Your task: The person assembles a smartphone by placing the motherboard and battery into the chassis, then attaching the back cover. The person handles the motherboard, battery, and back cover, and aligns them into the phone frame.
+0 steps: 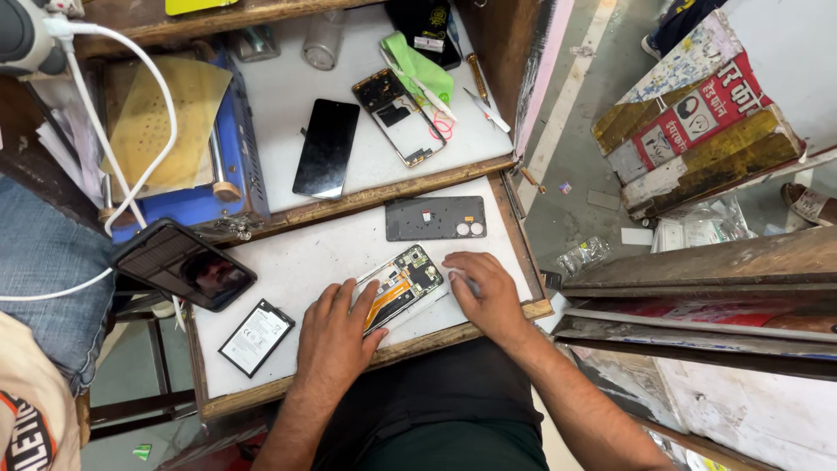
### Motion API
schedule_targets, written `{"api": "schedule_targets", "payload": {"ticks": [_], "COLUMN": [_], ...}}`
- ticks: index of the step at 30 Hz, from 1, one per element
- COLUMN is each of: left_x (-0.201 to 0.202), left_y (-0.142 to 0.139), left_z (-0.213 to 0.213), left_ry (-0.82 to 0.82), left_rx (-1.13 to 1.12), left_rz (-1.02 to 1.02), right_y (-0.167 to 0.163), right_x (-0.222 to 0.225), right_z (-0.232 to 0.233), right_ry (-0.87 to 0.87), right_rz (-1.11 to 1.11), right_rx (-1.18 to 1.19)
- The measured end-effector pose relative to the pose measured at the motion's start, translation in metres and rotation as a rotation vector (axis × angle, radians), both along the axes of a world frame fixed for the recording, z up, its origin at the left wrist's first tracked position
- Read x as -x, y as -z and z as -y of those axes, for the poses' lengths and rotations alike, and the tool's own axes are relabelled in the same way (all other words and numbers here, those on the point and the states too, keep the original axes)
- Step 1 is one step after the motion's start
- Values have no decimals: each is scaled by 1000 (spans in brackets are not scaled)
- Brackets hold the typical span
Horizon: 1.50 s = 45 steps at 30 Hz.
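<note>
— What are the hands doing?
— The left hand [336, 336] lies flat, fingers pressing the opened phone [401, 283] at lower centre of the frame. The right hand [484, 292] is curled around a thin tool [468, 281], just right of the phone.
— And around them?
— A grey back cover [435, 218] above, a battery [255, 337] at lower left, a dark phone [185, 264] left of it, all on the white tray [305, 253].
</note>
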<state>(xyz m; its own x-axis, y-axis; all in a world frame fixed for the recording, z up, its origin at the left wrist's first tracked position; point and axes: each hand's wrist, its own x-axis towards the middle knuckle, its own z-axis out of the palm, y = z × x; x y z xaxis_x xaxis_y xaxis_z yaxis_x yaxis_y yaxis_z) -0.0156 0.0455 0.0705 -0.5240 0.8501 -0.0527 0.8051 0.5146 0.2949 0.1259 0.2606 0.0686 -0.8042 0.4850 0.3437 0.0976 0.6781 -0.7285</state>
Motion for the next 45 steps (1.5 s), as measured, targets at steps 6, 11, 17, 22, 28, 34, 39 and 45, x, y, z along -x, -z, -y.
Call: {"api": "schedule_targets", "payload": {"ticks": [6, 11, 17, 22, 28, 34, 39, 45], "left_x": [11, 41, 56, 61, 63, 66, 62, 60], "left_y": [-5, -1, -5, -10, -14, -22, -26, -33], "left_z": [-20, -56, -69, -72, -77, -88, -97, -78], "left_ry": [83, 215, 370, 483, 518, 612, 636, 547], "left_rx": [-285, -326, -154, -156, -71, -14, 86, -60], "left_rz": [-6, 148, 115, 75, 112, 23, -55, -11], "right_y": [2, 5, 9, 10, 9, 10, 10, 11], "right_x": [-2, -1, -2, -2, -3, -2, -2, -3], "right_z": [15, 16, 16, 15, 14, 13, 11, 12], "right_ry": [-44, -56, -56, -53, -72, -72, -77, -70], "right_rz": [91, 156, 188, 208, 235, 220, 211, 196], "right_rx": [-198, -242, -211, -203, -183, -173, -156, -145]}}
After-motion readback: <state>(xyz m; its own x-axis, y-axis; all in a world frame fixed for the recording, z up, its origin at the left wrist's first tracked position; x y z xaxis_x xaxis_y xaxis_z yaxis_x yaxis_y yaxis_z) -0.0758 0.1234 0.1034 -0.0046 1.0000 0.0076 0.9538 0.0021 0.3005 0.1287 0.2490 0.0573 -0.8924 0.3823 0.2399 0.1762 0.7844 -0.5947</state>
